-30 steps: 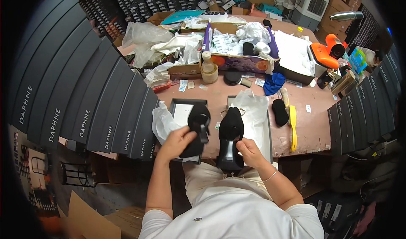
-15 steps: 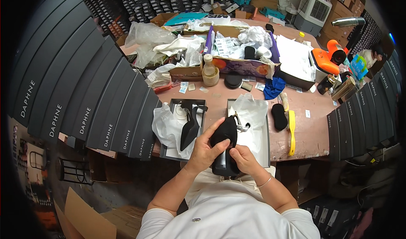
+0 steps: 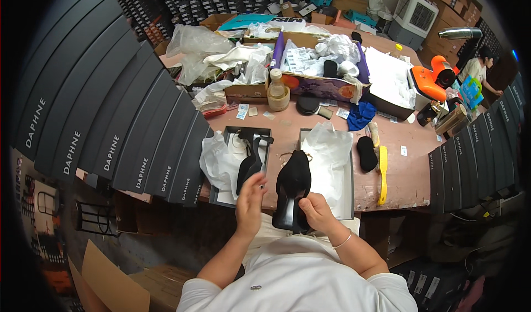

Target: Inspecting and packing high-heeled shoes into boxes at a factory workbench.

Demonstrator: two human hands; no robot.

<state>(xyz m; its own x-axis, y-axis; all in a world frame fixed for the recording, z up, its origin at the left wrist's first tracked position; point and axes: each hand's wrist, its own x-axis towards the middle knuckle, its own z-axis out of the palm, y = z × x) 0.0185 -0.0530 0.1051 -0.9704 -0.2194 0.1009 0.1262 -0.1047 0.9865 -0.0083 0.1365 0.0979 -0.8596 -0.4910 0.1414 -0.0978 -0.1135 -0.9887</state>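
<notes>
My right hand (image 3: 319,211) grips a black high-heeled shoe (image 3: 293,171) from its right side, thumb on top. The shoe points away from me, over the table's near edge. To the left of it my left hand (image 3: 251,204) is off the shoe, fingers stretched and partly blurred, holding nothing. Just beyond that hand, the matching black shoe (image 3: 250,160) lies on white tissue in a grey box half (image 3: 221,197). White tissue paper (image 3: 332,157) lines a second grey box half (image 3: 347,193), behind and right of the held shoe.
A yellow-handled brush (image 3: 383,174) and a black oval pad (image 3: 366,154) lie on the right. Behind stand a bottle (image 3: 277,91), a round black tin (image 3: 307,105), a blue cloth (image 3: 361,116) and a purple carton (image 3: 326,87). Shoebox stacks (image 3: 110,102) flank the table.
My left hand has let go of the shoe and moved left and toward me. My right hand still holds the shoe, which has shifted slightly.
</notes>
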